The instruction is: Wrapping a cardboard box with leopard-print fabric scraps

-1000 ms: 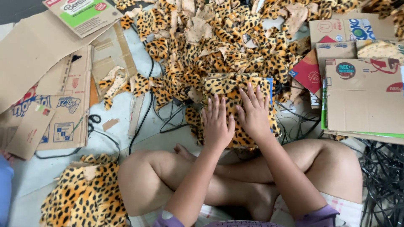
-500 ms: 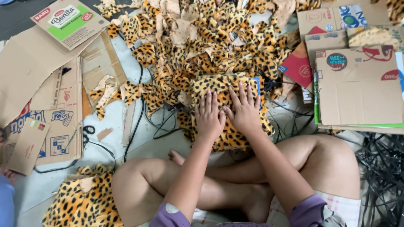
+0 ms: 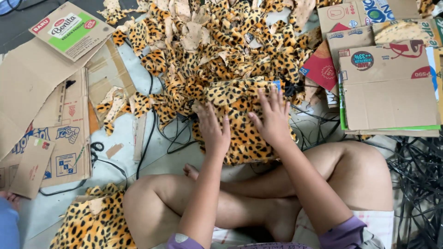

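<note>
Left hand (image 3: 213, 130): flat, fingers spread — pressing on the leopard-print fabric piece (image 3: 244, 124), gripping nothing.
Right hand (image 3: 273, 119): same, palm down beside it.
Fabric piece: on the floor before crossed legs — below the scrap pile (image 3: 217, 41).

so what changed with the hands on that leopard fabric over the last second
Little changed. Both hands stayed flat on the leopard-print fabric piece; the left hand now lies a bit nearer the body than the right hand, where before they were side by side. Nothing was taken hold of or let go. The scrap pile and flattened cardboard boxes stayed put.
</note>
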